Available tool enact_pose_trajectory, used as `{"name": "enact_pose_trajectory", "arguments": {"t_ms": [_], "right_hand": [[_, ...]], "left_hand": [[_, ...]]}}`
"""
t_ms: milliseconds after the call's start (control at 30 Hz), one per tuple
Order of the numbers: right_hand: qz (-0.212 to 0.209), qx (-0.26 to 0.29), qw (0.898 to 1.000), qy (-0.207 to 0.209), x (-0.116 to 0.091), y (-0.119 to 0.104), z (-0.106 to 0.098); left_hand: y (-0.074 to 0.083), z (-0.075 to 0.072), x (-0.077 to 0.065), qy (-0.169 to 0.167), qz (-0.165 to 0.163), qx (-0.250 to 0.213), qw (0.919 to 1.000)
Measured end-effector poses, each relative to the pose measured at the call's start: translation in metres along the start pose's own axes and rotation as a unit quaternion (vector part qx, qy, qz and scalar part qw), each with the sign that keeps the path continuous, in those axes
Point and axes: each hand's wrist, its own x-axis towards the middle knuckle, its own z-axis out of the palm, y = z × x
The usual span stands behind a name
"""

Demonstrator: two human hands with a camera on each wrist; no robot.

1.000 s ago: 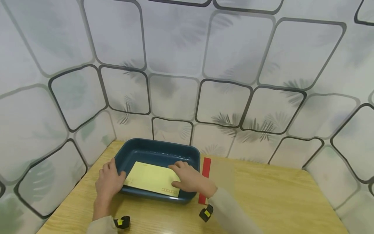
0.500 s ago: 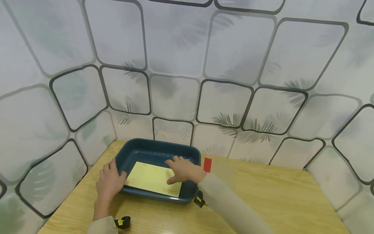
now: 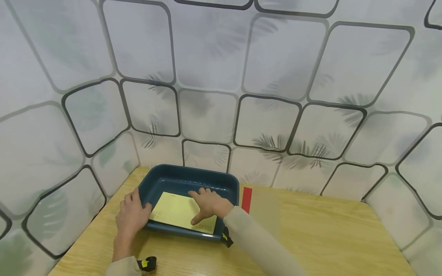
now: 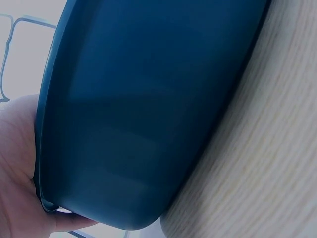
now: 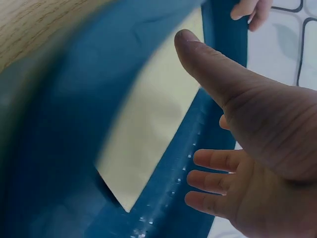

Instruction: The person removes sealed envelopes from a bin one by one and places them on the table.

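A pale yellow envelope (image 3: pixel 170 209) with a row of small printed boxes lies flat inside a dark blue rectangular tray (image 3: pixel 197 173). At the tray's left side my left hand (image 3: pixel 132 216) grips the rim near the front corner; the left wrist view shows the tray's outer wall (image 4: pixel 124 124) close up. Over the right part of the envelope my right hand (image 3: pixel 210 205) is spread, holding nothing. The right wrist view has its thumb (image 5: pixel 213 69) stretched apart from the fingers, above the envelope (image 5: pixel 153 114). Part of the printed boxes is shaded by that hand.
The tray stands on a light wooden table (image 3: pixel 317 230), close to a patterned wall (image 3: pixel 207 115). Right of the tray lies a flat, tan item with a red strip (image 3: pixel 246 199), partly hidden by my right sleeve (image 3: pixel 259 241). Black wrist straps (image 3: pixel 148 263) show on both arms.
My right hand has moved left across the envelope, its thumb spreading wider from the fingers. The right sleeve now covers more of the red strip's lower end. My left hand stays on the rim.
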Motion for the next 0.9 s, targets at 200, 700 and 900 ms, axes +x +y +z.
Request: {"name": "enact_pose_trajectory", "arguments": {"t_ms": [200,700,900], "right_hand": [[0.018,0.003,1.0,-0.014,0.004,0.0,0.006],[0.027,-0.032,0.999,-0.027,0.007,-0.005,0.02],[0.029,-0.039,0.999,-0.023,0.009,-0.005,0.025]], "left_hand": [[0.002,0.001,0.0,-0.001,0.001,0.0,1.0],[0.0,0.0,0.0,0.002,0.0,-0.002,1.0],[-0.001,0.0,0.001,0.003,-0.001,-0.001,1.0]]}}
